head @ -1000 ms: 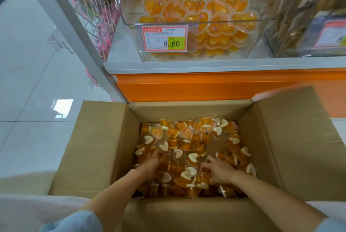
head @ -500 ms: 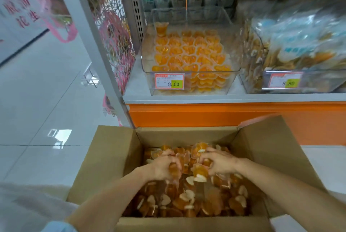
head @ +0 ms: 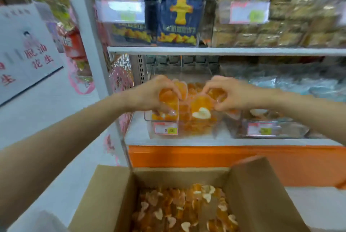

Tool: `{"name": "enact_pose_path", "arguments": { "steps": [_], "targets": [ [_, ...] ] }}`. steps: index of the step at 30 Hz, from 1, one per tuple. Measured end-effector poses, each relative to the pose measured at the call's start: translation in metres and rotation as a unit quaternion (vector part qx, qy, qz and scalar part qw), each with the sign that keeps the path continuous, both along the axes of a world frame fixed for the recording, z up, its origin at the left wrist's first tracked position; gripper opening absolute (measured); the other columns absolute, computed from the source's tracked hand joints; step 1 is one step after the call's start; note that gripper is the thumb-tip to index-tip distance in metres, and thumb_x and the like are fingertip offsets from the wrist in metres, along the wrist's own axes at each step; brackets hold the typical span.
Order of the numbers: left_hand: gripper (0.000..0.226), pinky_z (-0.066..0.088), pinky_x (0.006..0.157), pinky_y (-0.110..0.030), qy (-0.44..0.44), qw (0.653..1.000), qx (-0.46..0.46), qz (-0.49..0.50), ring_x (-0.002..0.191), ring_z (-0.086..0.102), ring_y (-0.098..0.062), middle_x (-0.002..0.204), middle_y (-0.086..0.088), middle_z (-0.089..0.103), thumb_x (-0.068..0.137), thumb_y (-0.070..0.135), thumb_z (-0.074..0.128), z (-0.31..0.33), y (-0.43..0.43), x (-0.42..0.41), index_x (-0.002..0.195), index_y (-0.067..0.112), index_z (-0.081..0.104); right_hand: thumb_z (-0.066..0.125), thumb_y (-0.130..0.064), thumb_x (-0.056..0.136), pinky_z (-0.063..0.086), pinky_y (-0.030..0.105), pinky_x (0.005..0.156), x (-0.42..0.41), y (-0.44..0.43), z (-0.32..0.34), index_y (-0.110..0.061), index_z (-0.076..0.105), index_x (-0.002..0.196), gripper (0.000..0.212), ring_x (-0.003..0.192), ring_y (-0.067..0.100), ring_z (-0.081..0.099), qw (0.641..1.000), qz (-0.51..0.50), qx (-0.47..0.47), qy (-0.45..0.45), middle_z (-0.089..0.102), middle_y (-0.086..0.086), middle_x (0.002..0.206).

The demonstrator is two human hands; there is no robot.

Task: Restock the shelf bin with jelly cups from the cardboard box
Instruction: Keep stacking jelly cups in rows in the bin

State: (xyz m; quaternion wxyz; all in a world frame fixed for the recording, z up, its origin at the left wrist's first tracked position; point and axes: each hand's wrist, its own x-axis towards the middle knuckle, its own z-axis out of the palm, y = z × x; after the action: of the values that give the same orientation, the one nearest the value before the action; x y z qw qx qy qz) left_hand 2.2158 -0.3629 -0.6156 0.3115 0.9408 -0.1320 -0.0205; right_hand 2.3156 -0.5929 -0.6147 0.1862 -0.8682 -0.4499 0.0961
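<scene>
At the lower shelf, above the open cardboard box, your hands hover over the clear shelf bin. Let go early or off-centre and cups could tumble past its rim to the floor; both handfuls look overfull. Left hand and right hand have fingers clamped round jelly cups, which bulge beneath the palms.
</scene>
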Motion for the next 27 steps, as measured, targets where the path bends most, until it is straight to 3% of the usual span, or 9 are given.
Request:
{"name": "enact_pose_path", "arguments": {
  "steps": [2,6,9,12,16,18,20,24,27],
  "targets": [
    [0.031,0.058,0.057,-0.035,-0.002,0.998,0.032,0.056,0.095,0.059,-0.028,0.103,-0.001,0.044,0.075,0.005,0.075,0.01,0.004,0.035,0.103,0.014,0.065,0.07,-0.013,0.073,0.044,0.026,0.081,0.025,0.022,0.008,-0.036,0.056,0.093,0.034,0.092,0.017,0.055,0.999,-0.019,0.017,-0.047,0.048,0.003,0.104],
    [0.034,0.054,0.044,-0.025,0.102,0.984,0.094,0.113,0.092,0.058,-0.031,0.124,-0.011,0.046,0.077,0.004,0.073,-0.02,0.012,0.089,0.107,0.014,0.059,0.072,-0.017,0.074,0.046,0.036,0.088,0.066,0.06,-0.021,-0.028,0.059,0.103,0.033,0.096,0.025,0.054,0.995,-0.063,-0.021,-0.069,0.044,0.005,0.103],
    [0.028,0.056,0.052,-0.029,0.118,0.974,0.137,0.14,0.091,0.063,-0.03,0.122,-0.012,0.052,0.082,0.005,0.068,-0.042,0.015,0.104,0.107,0.017,0.06,0.072,-0.02,0.075,0.044,0.034,0.085,0.081,0.074,-0.05,-0.024,0.06,0.111,0.038,0.096,0.024,0.052,0.993,-0.071,-0.065,-0.071,0.042,0.005,0.104],
    [0.026,0.055,0.056,-0.026,0.075,0.976,0.162,0.125,0.092,0.062,-0.025,0.116,-0.004,0.053,0.086,0.0,0.059,-0.052,0.017,0.111,0.1,0.022,0.062,0.073,-0.024,0.076,0.043,0.03,0.079,0.089,0.076,-0.07,-0.027,0.06,0.112,0.038,0.098,0.021,0.051,0.992,-0.063,-0.08,-0.076,0.043,0.003,0.107],
    [0.027,0.051,0.083,-0.034,0.055,0.976,0.184,0.102,0.107,0.053,-0.025,0.123,-0.007,0.053,0.09,0.004,0.054,-0.06,0.02,0.117,0.112,0.017,0.061,0.073,-0.028,0.076,0.046,0.03,0.079,0.093,0.074,-0.086,-0.033,0.06,0.112,0.039,0.099,0.021,0.053,0.991,-0.086,-0.07,-0.077,0.04,-0.001,0.106],
    [0.025,0.053,0.072,-0.031,0.088,0.979,0.153,0.104,0.093,0.056,-0.023,0.119,-0.006,0.052,0.094,0.015,0.051,-0.06,0.021,0.115,0.118,0.018,0.056,0.072,-0.027,0.077,0.044,0.028,0.081,0.093,0.074,-0.088,-0.035,0.058,0.118,0.044,0.1,0.019,0.052,0.992,-0.089,-0.055,-0.066,0.038,-0.001,0.109],
    [0.032,0.049,0.066,-0.024,0.109,0.981,0.131,0.096,0.092,0.054,-0.021,0.122,-0.004,0.049,0.097,0.024,0.047,-0.061,0.018,0.114,0.128,0.021,0.05,0.072,-0.026,0.079,0.038,0.023,0.078,0.094,0.074,-0.089,-0.036,0.054,0.126,0.051,0.099,0.015,0.049,0.994,-0.078,-0.056,-0.057,0.037,-0.001,0.114],
    [0.05,0.034,0.089,-0.023,0.102,0.985,0.103,0.094,0.127,0.041,-0.023,0.145,-0.002,0.036,0.096,0.029,0.05,-0.065,0.018,0.115,0.143,0.025,0.033,0.075,-0.027,0.077,0.035,0.022,0.083,0.095,0.07,-0.088,-0.039,0.039,0.139,0.072,0.111,0.017,0.046,0.994,-0.064,-0.078,-0.048,0.037,0.0,0.125],
    [0.059,0.032,0.1,-0.027,0.117,0.985,0.065,0.112,0.135,0.033,-0.024,0.148,-0.003,0.032,0.091,0.036,0.056,-0.071,0.023,0.115,0.144,0.023,0.031,0.079,-0.024,0.072,0.038,0.033,0.097,0.096,0.069,-0.085,-0.034,0.025,0.145,0.092,0.129,0.025,0.036,0.994,-0.091,-0.067,-0.007,0.034,0.006,0.141]
  ]
}}
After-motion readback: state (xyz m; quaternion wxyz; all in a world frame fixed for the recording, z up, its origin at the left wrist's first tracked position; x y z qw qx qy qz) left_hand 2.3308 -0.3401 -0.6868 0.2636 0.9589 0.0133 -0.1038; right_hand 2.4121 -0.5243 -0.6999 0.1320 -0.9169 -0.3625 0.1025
